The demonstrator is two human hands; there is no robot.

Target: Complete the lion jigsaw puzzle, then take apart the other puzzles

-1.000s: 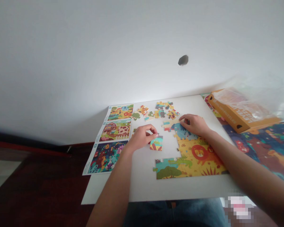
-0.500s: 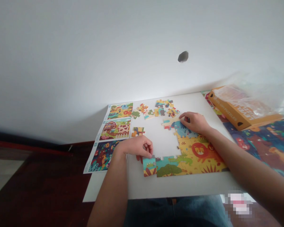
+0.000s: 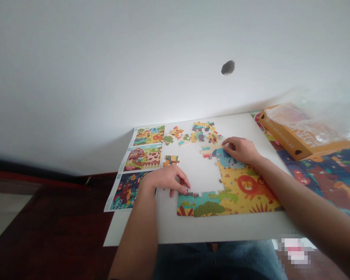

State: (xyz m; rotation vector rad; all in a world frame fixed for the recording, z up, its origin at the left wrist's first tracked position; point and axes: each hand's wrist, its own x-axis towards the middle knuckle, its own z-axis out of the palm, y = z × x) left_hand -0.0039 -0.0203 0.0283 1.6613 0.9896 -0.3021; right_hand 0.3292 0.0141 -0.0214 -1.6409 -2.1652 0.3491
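Observation:
A partly assembled jigsaw puzzle (image 3: 236,198) with a lion, an elephant and a crocodile lies on the white table. At its near left corner sits a puzzle piece (image 3: 185,206) with red leaves and a green animal, flush against the neighbouring piece. My left hand (image 3: 170,179) is closed at that piece's top edge, thumb and fingertips touching it. My right hand (image 3: 242,150) is curled over the puzzle's far edge, its fingertips on the elephant part. Loose puzzle pieces (image 3: 197,137), several in all, lie beyond the puzzle. Another loose piece (image 3: 171,160) is beyond my left hand.
A picture sheet (image 3: 125,155) with three printed scenes lies along the table's left edge, overhanging it. To the right, an orange puzzle box (image 3: 288,140) with a clear plastic bag (image 3: 323,120) stands on a dark blue assembled puzzle (image 3: 317,171). A white wall (image 3: 163,70) rises behind.
The corner piece under my left hand has shifted slightly and straightened, closing the gap to the piece on its right. My right hand has stayed at the elephant.

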